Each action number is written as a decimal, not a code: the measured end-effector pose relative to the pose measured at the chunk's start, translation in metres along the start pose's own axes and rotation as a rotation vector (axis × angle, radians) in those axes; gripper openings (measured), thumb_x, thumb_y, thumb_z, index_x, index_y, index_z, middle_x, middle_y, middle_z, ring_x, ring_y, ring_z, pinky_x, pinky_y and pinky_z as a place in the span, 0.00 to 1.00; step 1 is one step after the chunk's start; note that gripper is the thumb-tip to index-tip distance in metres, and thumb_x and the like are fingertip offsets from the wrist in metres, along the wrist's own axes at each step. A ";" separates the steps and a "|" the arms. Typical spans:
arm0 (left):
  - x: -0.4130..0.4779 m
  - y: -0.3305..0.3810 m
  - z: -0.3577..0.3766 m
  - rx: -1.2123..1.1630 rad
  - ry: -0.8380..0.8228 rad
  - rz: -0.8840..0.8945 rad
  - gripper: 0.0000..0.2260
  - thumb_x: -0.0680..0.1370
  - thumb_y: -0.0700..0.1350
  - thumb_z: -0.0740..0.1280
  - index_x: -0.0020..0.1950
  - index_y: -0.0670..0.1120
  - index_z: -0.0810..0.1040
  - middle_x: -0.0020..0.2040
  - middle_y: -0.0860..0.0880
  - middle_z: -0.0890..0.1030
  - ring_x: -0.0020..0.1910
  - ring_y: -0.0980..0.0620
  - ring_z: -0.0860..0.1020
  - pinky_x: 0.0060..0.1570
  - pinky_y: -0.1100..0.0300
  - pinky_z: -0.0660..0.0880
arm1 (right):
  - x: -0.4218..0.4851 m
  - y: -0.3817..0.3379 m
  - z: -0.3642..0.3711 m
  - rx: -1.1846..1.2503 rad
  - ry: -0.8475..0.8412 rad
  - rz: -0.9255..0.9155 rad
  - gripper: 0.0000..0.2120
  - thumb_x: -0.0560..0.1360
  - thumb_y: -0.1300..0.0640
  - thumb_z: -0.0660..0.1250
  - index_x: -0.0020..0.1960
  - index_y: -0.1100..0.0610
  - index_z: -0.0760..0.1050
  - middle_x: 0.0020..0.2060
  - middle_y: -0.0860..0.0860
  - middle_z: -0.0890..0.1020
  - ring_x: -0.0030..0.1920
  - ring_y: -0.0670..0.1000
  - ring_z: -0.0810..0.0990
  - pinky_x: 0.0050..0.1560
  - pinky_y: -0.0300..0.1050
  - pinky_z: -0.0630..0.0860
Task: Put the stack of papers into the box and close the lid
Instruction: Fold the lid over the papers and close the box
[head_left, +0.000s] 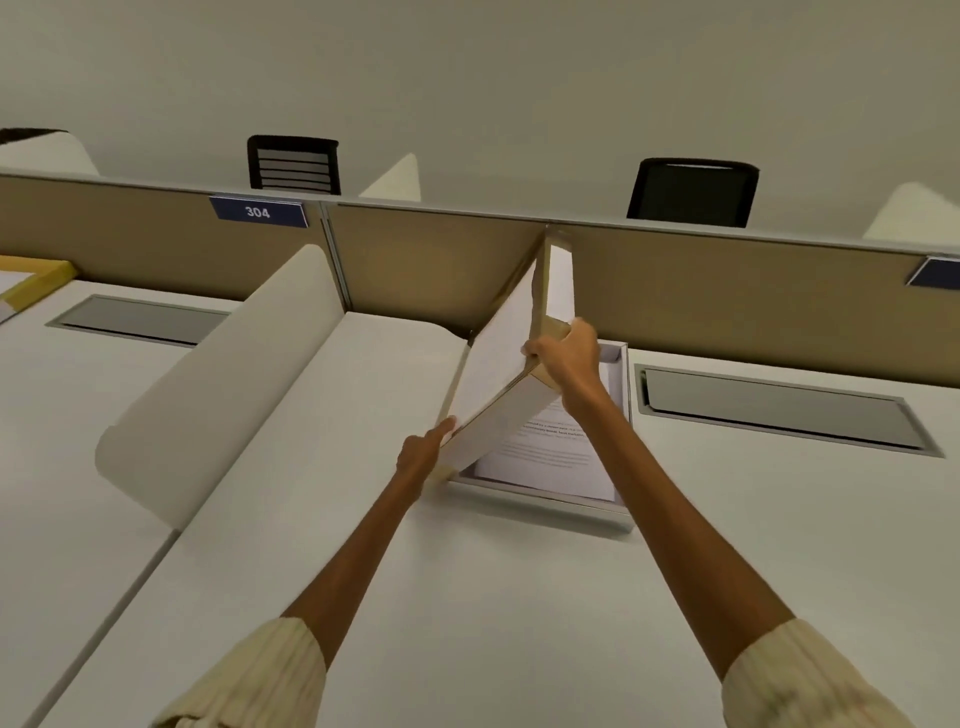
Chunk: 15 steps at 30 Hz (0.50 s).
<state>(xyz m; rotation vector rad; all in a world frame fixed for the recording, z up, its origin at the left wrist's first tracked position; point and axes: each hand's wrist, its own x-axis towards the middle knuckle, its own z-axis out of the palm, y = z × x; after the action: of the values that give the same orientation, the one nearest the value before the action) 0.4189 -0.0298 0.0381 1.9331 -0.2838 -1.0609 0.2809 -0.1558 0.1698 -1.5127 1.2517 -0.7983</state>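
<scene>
Head view: the stack of papers (545, 457) is already laid flat inside the box (550, 503), which sits on the white desk (467, 597) close to the tan partition (431, 260). The lid (498, 364) is held tilted steeply above the box — its high end toward the partition, its low corner just beside the box's left near corner. The right hand (563, 353) is curled over the lid's upper right edge, fingers pressed around it; the left hand (423, 454) is pinched on the low near corner. The lid's open face is turned down and right toward the box, so lowering would likely pivot rightward, led by the right hand.
</scene>
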 end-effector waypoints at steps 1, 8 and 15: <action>0.000 -0.005 -0.003 -0.055 -0.096 -0.080 0.32 0.75 0.64 0.66 0.69 0.43 0.70 0.65 0.40 0.76 0.62 0.39 0.76 0.61 0.49 0.74 | 0.001 0.004 -0.004 0.010 0.001 0.017 0.28 0.69 0.61 0.74 0.65 0.60 0.67 0.59 0.57 0.75 0.59 0.57 0.75 0.57 0.51 0.79; 0.010 -0.009 -0.011 -0.169 -0.134 -0.031 0.27 0.73 0.61 0.70 0.63 0.43 0.74 0.51 0.42 0.79 0.51 0.44 0.80 0.59 0.48 0.78 | 0.008 0.030 -0.022 0.094 0.002 0.015 0.19 0.71 0.60 0.73 0.51 0.54 0.63 0.45 0.52 0.71 0.49 0.53 0.72 0.49 0.47 0.77; 0.012 0.005 -0.003 -0.069 0.083 0.050 0.32 0.70 0.61 0.73 0.63 0.40 0.72 0.58 0.40 0.77 0.50 0.46 0.77 0.46 0.56 0.76 | 0.018 0.055 -0.046 0.187 -0.062 0.060 0.17 0.75 0.59 0.69 0.61 0.63 0.70 0.53 0.59 0.79 0.49 0.55 0.78 0.50 0.48 0.78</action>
<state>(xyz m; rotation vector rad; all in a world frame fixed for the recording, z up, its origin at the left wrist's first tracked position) 0.4295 -0.0378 0.0360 1.8929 -0.2447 -0.9435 0.2255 -0.1851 0.1303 -1.3340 1.1388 -0.7997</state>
